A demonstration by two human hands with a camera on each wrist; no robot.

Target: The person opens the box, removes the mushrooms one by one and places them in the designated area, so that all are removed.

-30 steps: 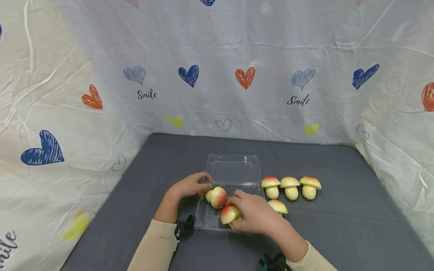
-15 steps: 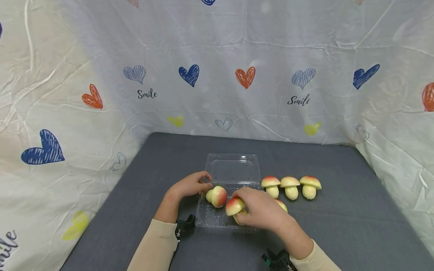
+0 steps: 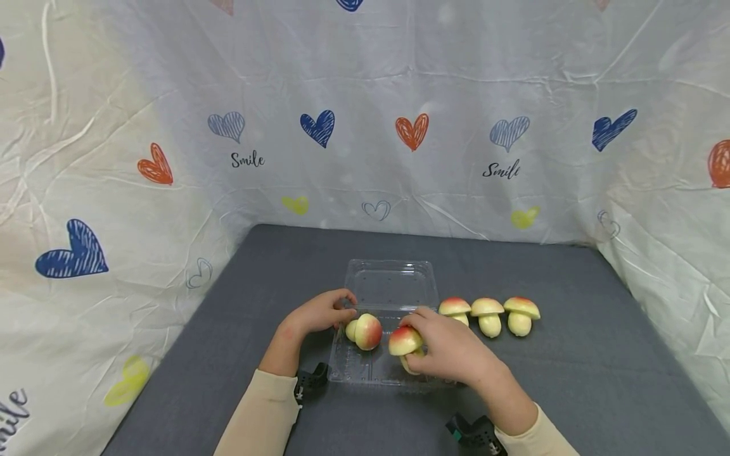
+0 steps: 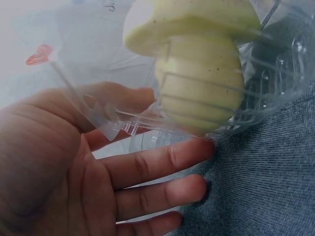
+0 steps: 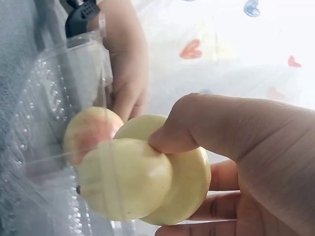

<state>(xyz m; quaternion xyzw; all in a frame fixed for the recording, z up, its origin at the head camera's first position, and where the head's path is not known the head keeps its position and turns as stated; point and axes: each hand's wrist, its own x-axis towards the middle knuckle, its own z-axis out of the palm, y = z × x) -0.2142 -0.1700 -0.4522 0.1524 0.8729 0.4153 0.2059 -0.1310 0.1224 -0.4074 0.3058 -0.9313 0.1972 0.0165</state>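
Note:
My right hand [image 3: 450, 345] pinches a toy mushroom [image 3: 405, 341] with a red and yellow cap and pale stem, over the right part of a clear plastic clamshell box [image 3: 365, 373]. The right wrist view shows the thumb where this mushroom's stem [image 5: 125, 179] meets its cap, the other fingers on the far side. A second mushroom [image 3: 367, 332] lies on its side in the box, cap to the right. At the box's left edge, my left hand [image 3: 320, 313] holds the rim between thumb and index finger; its remaining fingers [image 4: 162, 196] extend outside the wall.
The box's clear lid [image 3: 390, 282] lies open toward the back of the dark grey table [image 3: 570, 380]. Right of the box stand three more toy mushrooms in a row, the outermost mushroom [image 3: 521, 315] farthest from it. A white sheet printed with hearts hangs behind.
My right hand has shifted right with its mushroom, across the box, and now hides the mushroom that showed beside it. My left hand has stayed in place.

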